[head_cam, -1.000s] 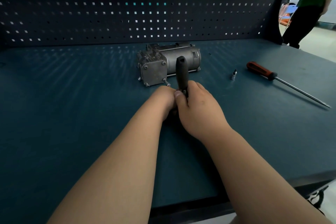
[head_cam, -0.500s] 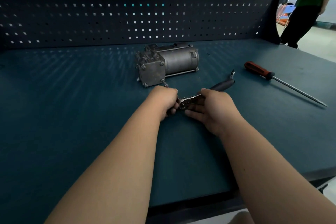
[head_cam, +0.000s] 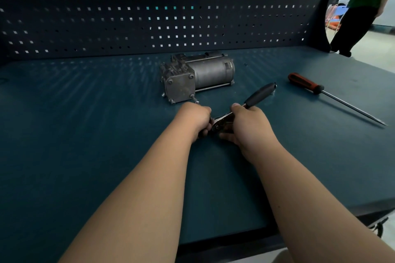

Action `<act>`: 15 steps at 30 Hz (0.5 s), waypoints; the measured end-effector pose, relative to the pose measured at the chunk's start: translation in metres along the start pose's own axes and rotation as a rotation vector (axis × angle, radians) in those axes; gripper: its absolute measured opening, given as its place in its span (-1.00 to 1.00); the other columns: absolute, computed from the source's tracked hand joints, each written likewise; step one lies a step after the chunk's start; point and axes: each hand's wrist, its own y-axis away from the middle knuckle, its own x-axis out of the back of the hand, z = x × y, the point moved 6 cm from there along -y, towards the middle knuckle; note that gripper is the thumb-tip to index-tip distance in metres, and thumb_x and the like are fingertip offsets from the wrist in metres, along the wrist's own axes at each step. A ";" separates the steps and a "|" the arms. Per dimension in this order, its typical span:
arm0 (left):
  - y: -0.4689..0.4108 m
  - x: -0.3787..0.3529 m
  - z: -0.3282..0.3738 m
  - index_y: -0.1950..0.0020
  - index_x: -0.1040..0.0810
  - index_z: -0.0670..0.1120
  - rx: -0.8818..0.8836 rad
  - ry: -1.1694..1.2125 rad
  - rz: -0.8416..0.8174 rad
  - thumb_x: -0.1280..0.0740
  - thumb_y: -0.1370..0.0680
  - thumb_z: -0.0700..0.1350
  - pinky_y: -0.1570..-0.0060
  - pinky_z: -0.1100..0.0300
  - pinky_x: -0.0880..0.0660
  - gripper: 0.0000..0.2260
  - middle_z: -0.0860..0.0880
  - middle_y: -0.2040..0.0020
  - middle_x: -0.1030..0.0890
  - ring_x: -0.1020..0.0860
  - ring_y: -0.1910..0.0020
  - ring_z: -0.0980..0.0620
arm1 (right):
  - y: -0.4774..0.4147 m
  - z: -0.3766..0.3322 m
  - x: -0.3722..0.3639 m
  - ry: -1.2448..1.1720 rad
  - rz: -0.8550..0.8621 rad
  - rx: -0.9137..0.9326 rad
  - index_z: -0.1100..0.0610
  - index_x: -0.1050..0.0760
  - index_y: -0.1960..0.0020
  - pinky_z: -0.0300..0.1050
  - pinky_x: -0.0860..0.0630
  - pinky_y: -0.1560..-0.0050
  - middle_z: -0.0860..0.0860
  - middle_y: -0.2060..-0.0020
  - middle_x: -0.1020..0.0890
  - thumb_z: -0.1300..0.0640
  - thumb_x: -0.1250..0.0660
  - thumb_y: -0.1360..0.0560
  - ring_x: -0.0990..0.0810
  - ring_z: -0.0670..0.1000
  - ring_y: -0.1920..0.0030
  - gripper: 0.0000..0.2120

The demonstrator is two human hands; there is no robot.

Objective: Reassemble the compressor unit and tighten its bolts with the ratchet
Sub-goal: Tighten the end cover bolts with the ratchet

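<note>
Ratchet [head_cam: 218, 124] handle, upright a sec ago, now slants toward the benchtop's [head_cam: 85, 134] far-right corner. Right hand [head_cam: 245, 126] grips it near the head and left hand [head_cam: 195, 120] curls round a dark piece at the drive, prob. fitting a socket, so nothing is tightened yet. Compressor [head_cam: 196, 79] sits centre-back w/ one bolt [head_cam: 194, 100] protruding; teal top, pegboard [head_cam: 149, 17] behind, screwdriver [head_cam: 305, 84] right, a person [head_cam: 363, 6] beyond.

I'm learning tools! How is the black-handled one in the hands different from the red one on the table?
The ratchet has a black handle; the screwdriver has a red one. The ratchet ends in a round shiny head, the screwdriver in a long thin rod. The right hand holds the ratchet; the screwdriver lies untouched. Both are metal tools with handles.
</note>
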 end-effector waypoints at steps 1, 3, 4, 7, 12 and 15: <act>0.000 0.000 0.000 0.34 -0.44 -0.15 0.003 -0.006 0.002 -0.20 -0.60 -0.12 0.64 0.43 -0.21 -0.69 0.02 0.71 -0.36 -0.27 0.78 0.11 | 0.001 -0.005 0.001 0.123 0.034 0.087 0.09 -0.38 0.05 0.05 -0.59 0.08 0.04 0.16 -0.57 0.02 -0.15 -0.60 -0.64 0.11 0.19 -0.84; 0.000 0.001 0.000 0.29 -0.46 -0.16 0.000 -0.017 0.008 -0.24 -0.58 -0.09 0.61 0.39 -0.23 -0.73 0.01 0.67 -0.40 -0.31 0.75 0.09 | 0.010 -0.020 -0.002 0.378 0.080 0.338 0.07 -0.36 0.05 -0.17 -0.35 0.09 -0.09 0.21 -0.49 0.01 -0.14 -0.61 -0.52 0.06 0.10 -0.86; -0.001 0.001 0.000 0.27 -0.47 -0.16 -0.010 -0.026 0.015 -0.26 -0.57 -0.07 0.60 0.38 -0.24 -0.74 -0.02 0.63 -0.43 -0.34 0.73 0.07 | 0.018 -0.028 -0.006 0.463 0.069 0.455 0.06 -0.35 0.05 -0.16 -0.26 0.16 -0.09 0.21 -0.48 0.02 -0.15 -0.61 -0.48 0.06 0.09 -0.87; -0.005 0.004 0.002 0.29 -0.48 -0.18 -0.056 -0.021 0.037 -0.29 -0.57 -0.10 0.41 0.22 -0.36 -0.74 -0.12 0.42 -0.47 -0.43 0.46 -0.05 | 0.037 -0.039 -0.026 0.730 0.007 0.752 0.12 -0.40 0.02 -0.02 -0.32 0.10 0.06 0.07 -0.53 0.02 -0.17 -0.60 -0.47 0.13 0.02 -0.83; -0.008 0.008 0.003 0.29 -0.48 -0.20 -0.045 -0.089 0.051 -0.28 -0.57 -0.13 0.34 0.17 -0.36 -0.75 -0.13 0.38 -0.47 -0.42 0.39 -0.07 | 0.042 -0.043 -0.025 0.779 0.047 0.830 0.08 -0.34 0.10 -0.05 -0.23 0.20 -0.01 0.11 -0.46 -0.01 -0.18 -0.59 -0.45 0.11 0.10 -0.82; -0.007 0.004 0.004 0.29 -0.51 -0.19 -0.034 -0.134 0.042 -0.32 -0.54 -0.05 0.39 0.22 -0.37 -0.72 -0.10 0.47 -0.49 -0.45 0.47 -0.04 | 0.034 -0.037 -0.020 0.702 0.044 0.730 0.03 -0.34 0.13 -0.08 -0.26 0.21 -0.08 0.17 -0.44 -0.03 -0.20 -0.58 -0.44 0.04 0.15 -0.82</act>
